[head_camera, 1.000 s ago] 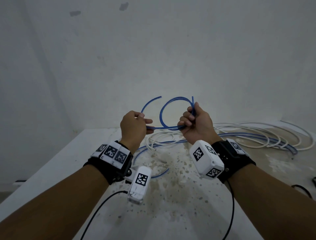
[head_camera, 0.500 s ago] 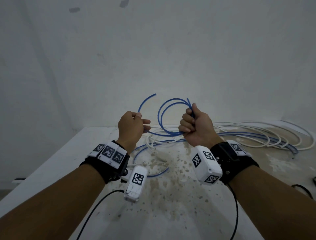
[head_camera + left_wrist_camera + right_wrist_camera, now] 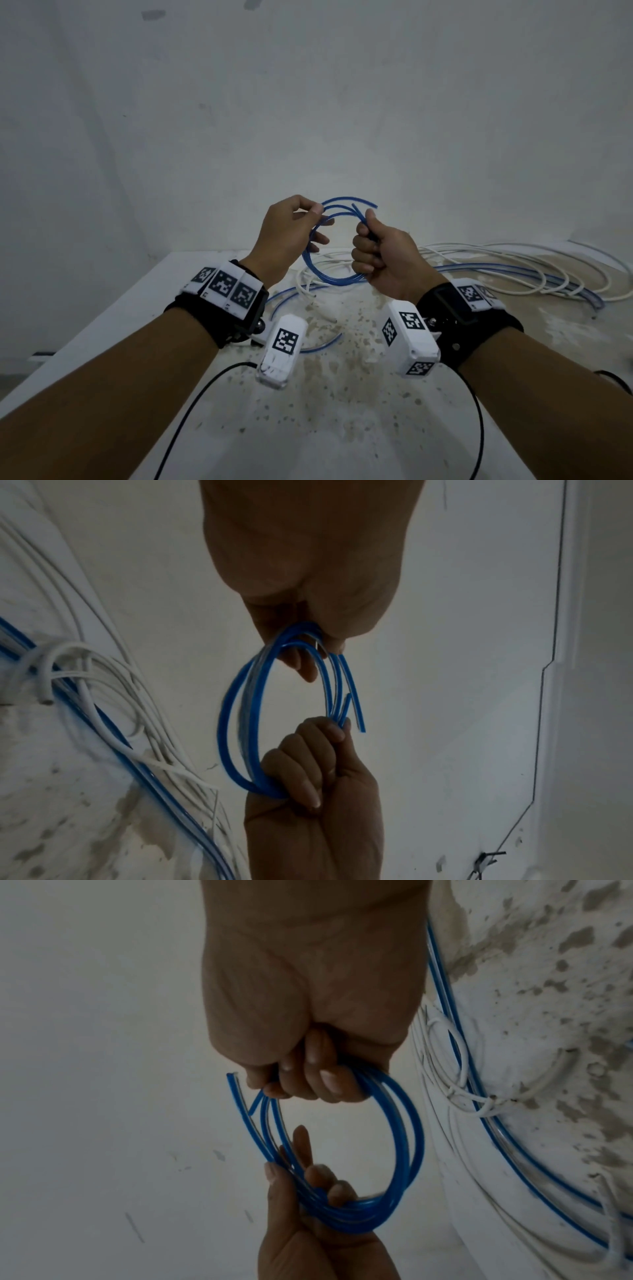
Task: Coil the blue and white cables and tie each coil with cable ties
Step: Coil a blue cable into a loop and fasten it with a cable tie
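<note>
Above the desk's (image 3: 113, 308) far edge, both hands hold a small coil of the blue cable (image 3: 320, 270) in the air, clear of the surface. On the coil's left side the left hand (image 3: 291, 236) pinches the upper strands between thumb and forefinger, and the other fingers reach through the ring fairly straight. On the right side the right hand (image 3: 383, 260) is closed in a fist around the bundled strands, thumb pressed on top. Two short free ends of blue cable stick out past the right fist at the top of the coil. From the coil's lower part the blue cable drops to the desk, curves toward the near left, and also runs along the far edge toward the right corner. Loose loops of white cable (image 3: 513, 270) lie tangled with it there, spreading from behind the hands to the far right corner; one white end shows in the left wrist view. The desk top is white and speckled with brown patches
</note>
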Demonstrator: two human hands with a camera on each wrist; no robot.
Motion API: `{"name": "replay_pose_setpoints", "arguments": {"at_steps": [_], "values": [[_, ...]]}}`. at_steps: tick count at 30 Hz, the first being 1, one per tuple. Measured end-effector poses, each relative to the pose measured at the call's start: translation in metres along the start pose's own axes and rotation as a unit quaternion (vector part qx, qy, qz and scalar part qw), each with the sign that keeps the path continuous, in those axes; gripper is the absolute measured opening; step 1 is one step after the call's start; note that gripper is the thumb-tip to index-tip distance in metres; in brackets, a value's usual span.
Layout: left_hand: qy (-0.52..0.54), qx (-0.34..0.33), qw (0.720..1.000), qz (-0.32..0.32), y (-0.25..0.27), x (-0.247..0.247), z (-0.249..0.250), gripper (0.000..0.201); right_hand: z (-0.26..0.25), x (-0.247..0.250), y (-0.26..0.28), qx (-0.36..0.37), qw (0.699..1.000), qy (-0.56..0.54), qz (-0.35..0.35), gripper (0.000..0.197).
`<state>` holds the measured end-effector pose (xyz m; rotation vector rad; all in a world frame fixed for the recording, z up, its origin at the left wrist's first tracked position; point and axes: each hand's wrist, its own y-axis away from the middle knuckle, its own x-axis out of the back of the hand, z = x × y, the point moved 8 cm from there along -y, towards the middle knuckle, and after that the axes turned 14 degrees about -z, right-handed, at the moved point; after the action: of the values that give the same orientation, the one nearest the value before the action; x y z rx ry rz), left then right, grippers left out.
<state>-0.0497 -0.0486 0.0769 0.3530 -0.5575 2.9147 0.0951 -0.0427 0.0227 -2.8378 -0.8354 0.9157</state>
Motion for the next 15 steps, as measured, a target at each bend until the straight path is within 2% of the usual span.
{"name": "replay_pose_setpoints", "arguments": {"at_steps": [7,11,15], "values": [[-0.016,-0.037,0.999,-0.037,-0.0009,-0.001,0.007,0.018,0.0001,0.0003,0.0026,-0.01,0.996,0.091,0.018,0.036],[-0.098,-0.021,0.992,-0.077,-0.0009,-0.0021,0.0064,0.021,0.0037,0.001,0.0023,-0.017,0.997,0.079,0.017,0.036],[-0.124,-0.024,0.989,-0.079,-0.0002,-0.0019,0.0051,0.023,0.0078,0.0037,0.0009,-0.02,0.998,0.06,0.026,0.037]]}}
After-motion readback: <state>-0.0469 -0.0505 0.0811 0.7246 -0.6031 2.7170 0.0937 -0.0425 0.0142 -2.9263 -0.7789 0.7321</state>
